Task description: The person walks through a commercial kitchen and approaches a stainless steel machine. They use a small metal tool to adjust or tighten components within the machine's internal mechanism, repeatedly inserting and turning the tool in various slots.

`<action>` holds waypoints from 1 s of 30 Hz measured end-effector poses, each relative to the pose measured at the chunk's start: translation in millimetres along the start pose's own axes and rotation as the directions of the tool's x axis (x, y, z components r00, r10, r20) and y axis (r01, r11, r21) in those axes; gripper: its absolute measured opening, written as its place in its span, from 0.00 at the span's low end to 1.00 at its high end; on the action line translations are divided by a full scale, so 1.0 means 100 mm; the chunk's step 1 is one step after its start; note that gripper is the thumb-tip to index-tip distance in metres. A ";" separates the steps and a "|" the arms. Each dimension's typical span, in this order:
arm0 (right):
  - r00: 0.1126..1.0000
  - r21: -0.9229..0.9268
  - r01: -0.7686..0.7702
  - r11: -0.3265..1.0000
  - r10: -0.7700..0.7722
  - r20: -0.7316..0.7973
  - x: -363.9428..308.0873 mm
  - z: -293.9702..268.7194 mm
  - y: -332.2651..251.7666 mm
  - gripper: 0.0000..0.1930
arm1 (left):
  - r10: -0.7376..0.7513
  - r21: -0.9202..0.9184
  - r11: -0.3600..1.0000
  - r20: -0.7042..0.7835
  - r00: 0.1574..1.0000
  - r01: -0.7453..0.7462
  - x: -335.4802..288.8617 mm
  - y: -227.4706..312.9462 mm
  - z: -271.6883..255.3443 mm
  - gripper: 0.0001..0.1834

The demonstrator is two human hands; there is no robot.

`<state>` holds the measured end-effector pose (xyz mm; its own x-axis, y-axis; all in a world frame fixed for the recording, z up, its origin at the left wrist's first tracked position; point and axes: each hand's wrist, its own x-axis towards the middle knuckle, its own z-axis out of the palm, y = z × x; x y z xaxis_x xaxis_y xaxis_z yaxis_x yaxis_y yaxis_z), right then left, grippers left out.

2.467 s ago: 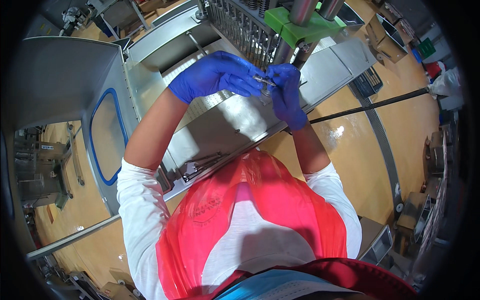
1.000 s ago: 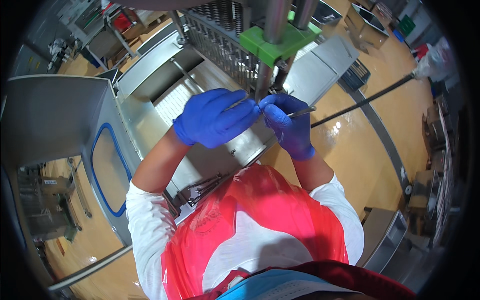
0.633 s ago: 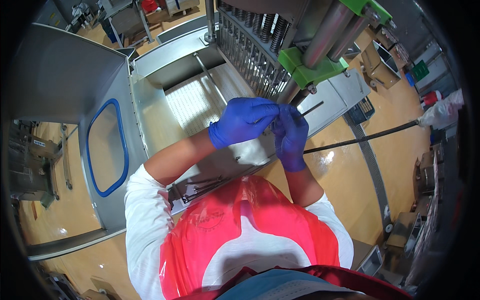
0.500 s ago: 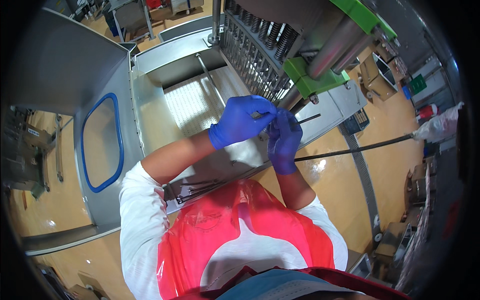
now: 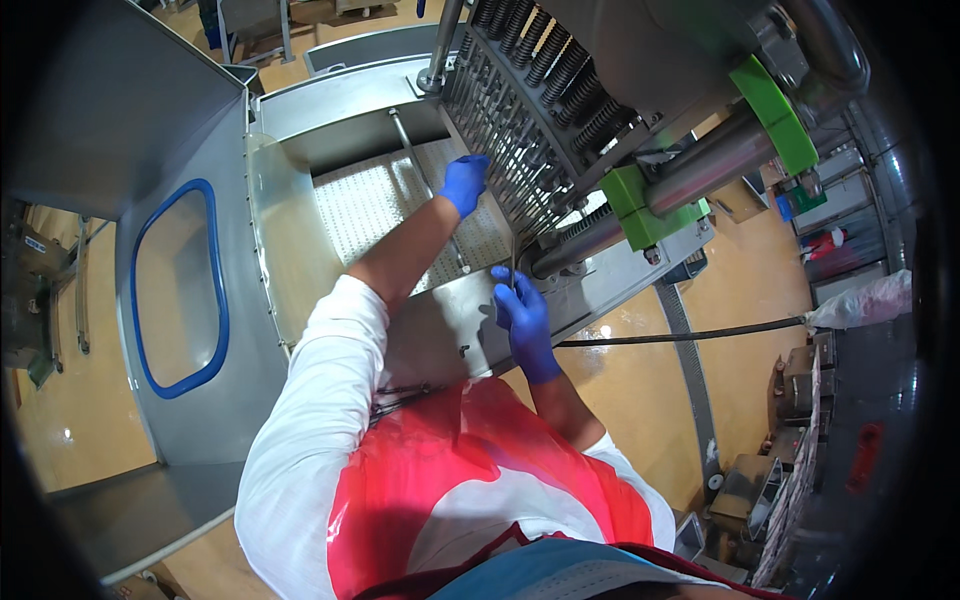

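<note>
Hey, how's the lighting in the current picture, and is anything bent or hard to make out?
Head view: bright glints on the tan floor; head view: patchy shadow across the steel ledge; head view: fisheye distortion bows the floor drain, with a black rim; head view: fine detail of the thin metal rod at the right hand is too small to tell.
</note>
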<state>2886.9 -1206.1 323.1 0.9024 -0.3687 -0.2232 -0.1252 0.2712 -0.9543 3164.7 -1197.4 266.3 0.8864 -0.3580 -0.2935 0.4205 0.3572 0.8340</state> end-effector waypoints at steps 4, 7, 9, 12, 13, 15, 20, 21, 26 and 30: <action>0.982 -0.092 -0.110 0.990 0.094 -0.163 -0.16 -0.15 0.00 0.13 | 0.106 -0.174 0.975 -0.189 0.976 -0.140 0.47 -0.51 0.28 0.06; 0.982 -0.191 -0.072 0.979 0.036 -0.186 -0.24 -0.30 0.10 0.13 | 0.099 -0.272 0.947 -0.255 0.962 -0.170 0.59 -0.53 0.31 0.07; 0.985 -0.235 -0.060 0.970 0.020 -0.169 -0.30 -0.39 0.18 0.13 | 0.037 -0.247 0.964 -0.234 0.971 -0.096 0.57 -0.46 0.30 0.06; 0.985 -0.238 -0.098 0.966 0.060 -0.161 -0.39 -0.45 0.25 0.14 | -0.097 -0.180 0.981 -0.131 0.987 0.073 0.44 -0.24 0.23 0.06; 0.984 -0.217 -0.103 0.971 0.067 -0.167 -0.43 -0.46 0.27 0.15 | -0.141 -0.190 0.974 -0.079 0.987 0.124 0.27 -0.21 0.24 0.07; 0.988 -0.226 -0.087 0.970 0.055 -0.142 -0.39 -0.44 0.27 0.14 | -0.164 -0.196 0.968 -0.017 0.986 0.158 0.26 -0.09 0.15 0.07; 0.983 -0.250 -0.091 0.964 0.048 -0.176 -0.34 -0.44 0.30 0.14 | -0.243 -0.222 0.936 0.154 0.958 0.273 0.14 0.02 -0.02 0.07; 0.983 -0.239 -0.081 0.968 0.038 -0.179 -0.35 -0.41 0.28 0.13 | -0.207 -0.237 0.939 0.183 0.961 0.247 0.17 -0.02 -0.05 0.07; 0.984 -0.234 -0.078 0.969 0.038 -0.172 -0.19 -0.32 0.21 0.05 | -0.082 -0.257 0.957 0.211 0.974 0.136 0.38 -0.28 -0.12 0.08; 0.996 0.083 -0.087 0.993 0.084 0.034 0.22 -0.30 0.39 0.08 | -0.082 -0.329 0.931 0.230 0.970 0.157 0.32 -0.26 -0.06 0.08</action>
<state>2889.8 -1230.6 274.7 0.9023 -0.3137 -0.2957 -0.1683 0.3751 -0.9116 3183.1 -1212.4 232.4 0.7805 -0.5748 -0.2458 0.5943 0.5600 0.5773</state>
